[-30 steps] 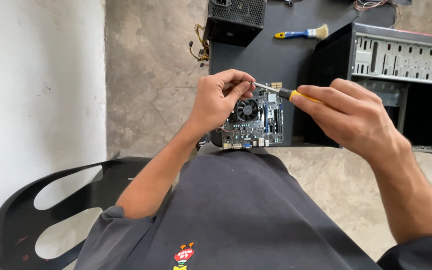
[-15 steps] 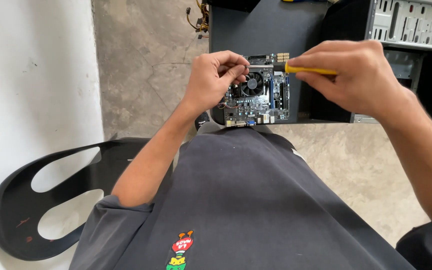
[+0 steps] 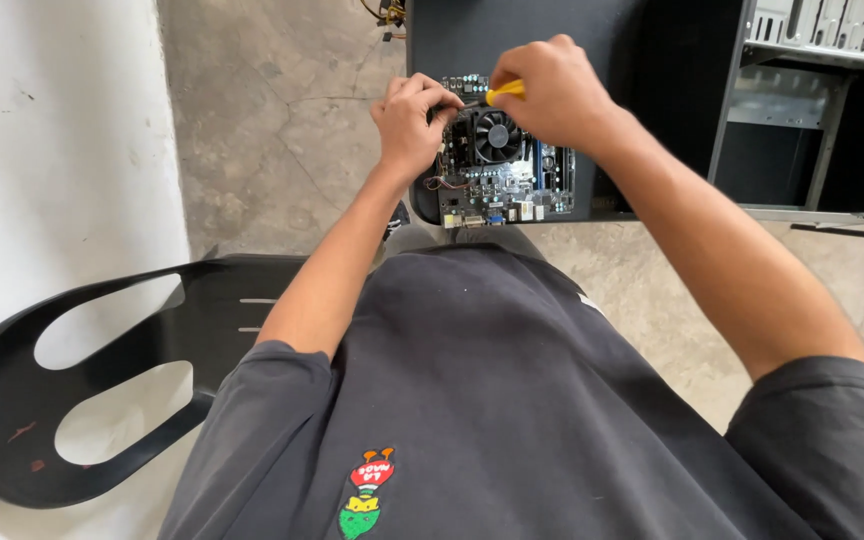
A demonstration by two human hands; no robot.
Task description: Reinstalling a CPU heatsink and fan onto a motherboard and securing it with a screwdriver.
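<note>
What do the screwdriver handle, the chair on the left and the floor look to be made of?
Screwdriver handle: likely glossy yellow plastic; only a short stub shows out of the right hand.
Chair: probably moulded black plastic, one smooth curved piece with cut-out openings and a dull sheen.
Floor: looks like bare grey concrete, matt, mottled and crossed by thin cracks.

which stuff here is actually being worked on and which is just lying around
In use: motherboard with its cooler fan; yellow-handled screwdriver in the right hand; left hand at the board's edge.

Lying about: open computer case; black plastic chair; loose cables.
</note>
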